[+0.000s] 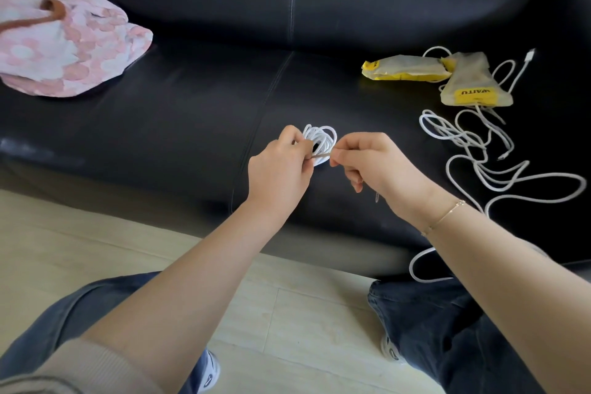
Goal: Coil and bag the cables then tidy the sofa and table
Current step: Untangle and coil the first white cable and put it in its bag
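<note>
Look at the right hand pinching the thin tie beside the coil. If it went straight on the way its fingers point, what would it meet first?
Probably the coiled white cable, right beside the right hand's fingertips, then the left hand holding it. Depth is uncertain.

You are working in bright, even daylight. The black leather sofa [198,96] is throwing back soft glare along its seat and backrest, with a pale sheen streaking its front edge at left. Your forearms are casting only faint shadows onto the light floor [287,307]. The wide lens is bending straight lines toward the borders. The pink cushion [64,41] and the frame corners are smearing into blur; the centre is rendering sharper.
</note>
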Demonstrator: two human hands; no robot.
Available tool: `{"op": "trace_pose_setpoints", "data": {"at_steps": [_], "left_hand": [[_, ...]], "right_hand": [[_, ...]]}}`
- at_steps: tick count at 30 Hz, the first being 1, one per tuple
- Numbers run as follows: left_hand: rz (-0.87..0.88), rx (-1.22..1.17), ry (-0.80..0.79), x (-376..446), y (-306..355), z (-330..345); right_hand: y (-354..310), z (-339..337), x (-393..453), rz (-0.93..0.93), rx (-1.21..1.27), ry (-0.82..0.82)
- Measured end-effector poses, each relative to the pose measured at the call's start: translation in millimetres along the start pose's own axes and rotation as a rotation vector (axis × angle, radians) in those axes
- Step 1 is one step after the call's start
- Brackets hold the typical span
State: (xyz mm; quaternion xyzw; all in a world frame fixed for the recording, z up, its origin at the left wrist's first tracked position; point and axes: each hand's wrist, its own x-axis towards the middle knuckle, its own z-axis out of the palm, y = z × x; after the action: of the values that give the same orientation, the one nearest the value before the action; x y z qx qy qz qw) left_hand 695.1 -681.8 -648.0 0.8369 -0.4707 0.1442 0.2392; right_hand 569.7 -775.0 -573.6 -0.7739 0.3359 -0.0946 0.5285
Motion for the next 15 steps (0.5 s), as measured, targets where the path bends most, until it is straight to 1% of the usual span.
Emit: {"op": "trace_pose_setpoints", "data": {"at_steps": [2,6,8,11,13,15], "left_hand": [[-0.054,-0.037,-0.039,1,-1,-4],[-0.137,-0.088,-0.155,2,2,-9],[-0.133,-0.103,-0.161,2,1,-9],[-0.09,-0.085,-0.166,0,0,-5],[-0.153,-0.116,-0.218,-2,-1,-4],[-0.24,-0.085,-0.32,-3,-4,-3]], "right_hand": [[0,1,-2,0.002,0.046,-0.021],[1,5,-6,-0.028,-0.002,-0.039],[1,5,-6,-0.018,-0.019,-0.031],[0,-2,0,0.004,-0.04,0.025],[-2,-8,4,0.011,-0.099,0.024],[-3,-13,7,0.043,-0.164,-0.001]]}}
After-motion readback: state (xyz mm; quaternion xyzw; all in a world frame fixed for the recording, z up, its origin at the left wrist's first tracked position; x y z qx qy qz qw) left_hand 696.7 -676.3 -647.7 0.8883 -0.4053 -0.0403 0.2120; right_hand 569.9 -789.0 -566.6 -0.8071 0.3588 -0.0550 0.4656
